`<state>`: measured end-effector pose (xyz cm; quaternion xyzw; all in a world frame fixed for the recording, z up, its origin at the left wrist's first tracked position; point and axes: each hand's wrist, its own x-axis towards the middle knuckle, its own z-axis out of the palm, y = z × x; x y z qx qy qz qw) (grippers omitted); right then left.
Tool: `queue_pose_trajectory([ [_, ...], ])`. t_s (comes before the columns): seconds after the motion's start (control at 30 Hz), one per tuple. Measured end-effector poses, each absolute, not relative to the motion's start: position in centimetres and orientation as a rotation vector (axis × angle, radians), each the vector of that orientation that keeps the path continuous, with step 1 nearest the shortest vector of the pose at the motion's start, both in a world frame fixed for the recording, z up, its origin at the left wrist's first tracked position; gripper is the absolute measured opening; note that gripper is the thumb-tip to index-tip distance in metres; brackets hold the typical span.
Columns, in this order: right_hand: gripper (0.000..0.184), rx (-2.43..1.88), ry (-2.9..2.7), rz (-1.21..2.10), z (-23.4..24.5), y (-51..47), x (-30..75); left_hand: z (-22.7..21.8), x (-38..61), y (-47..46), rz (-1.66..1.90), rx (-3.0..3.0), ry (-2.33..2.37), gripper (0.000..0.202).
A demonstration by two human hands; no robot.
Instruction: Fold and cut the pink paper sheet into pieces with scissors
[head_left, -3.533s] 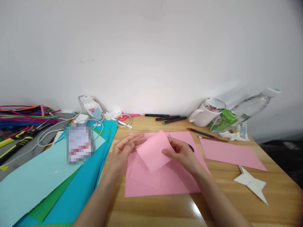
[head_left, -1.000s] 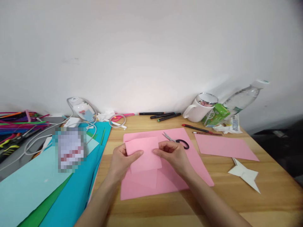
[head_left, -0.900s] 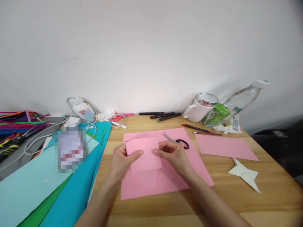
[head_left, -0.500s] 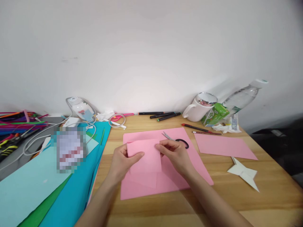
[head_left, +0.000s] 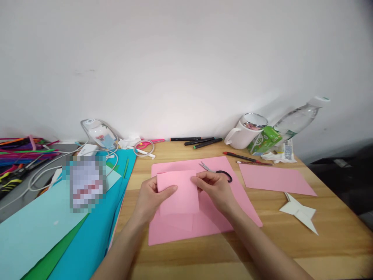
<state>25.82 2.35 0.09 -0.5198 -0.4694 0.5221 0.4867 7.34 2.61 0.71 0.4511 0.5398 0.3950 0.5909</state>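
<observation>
A small, nearly square piece of pink paper (head_left: 179,200) is held up between my hands. My left hand (head_left: 151,196) pinches its left edge, thumb flat on the front and the other fingers behind. At the upper right edge my right hand (head_left: 215,188) grips it between thumb and fingertips. Below lies a larger pink sheet (head_left: 224,221) on the wooden table. Scissors (head_left: 215,170) with dark handles rest on that sheet, just beyond my right hand, which covers part of them.
To the right are a pink paper strip (head_left: 276,179) and a folded white paper star (head_left: 300,212). Markers (head_left: 204,142), a white mug (head_left: 244,132), a green carton (head_left: 265,140) and a bottle (head_left: 300,118) line the back. Coloured sheets (head_left: 78,241) and a cable (head_left: 35,173) lie left.
The small pink paper's top edges have come closer into line and it has shifted very slightly right. Both hands keep their hold almost unmoved.
</observation>
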Motion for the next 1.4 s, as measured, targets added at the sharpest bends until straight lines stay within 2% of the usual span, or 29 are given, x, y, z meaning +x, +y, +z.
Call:
queue_pose_trajectory([
  [0.47, 0.027, -1.245, -1.108, 1.379, -0.11, 2.56, 25.79, 0.54, 7.34, 2.74, 0.933, 0.983, 1.251, 0.026],
  [0.67, 0.027, -1.160, -1.178, 1.617, -0.13, 2.31, 25.78, 1.04, 7.38, 2.92, 0.979, 0.783, 1.257, 0.027],
  [0.83, 0.035, -1.173, -1.285, 1.731, -0.04, 2.06, 25.74, 1.17, 7.21, 3.13, 0.994, 0.659, 1.235, 0.031],
  [1.4, 0.033, -1.202, -1.292, 1.698, -0.21, 2.09, 25.86, 1.10, 7.06, 3.22, 0.957, 0.648, 1.208, 0.033],
])
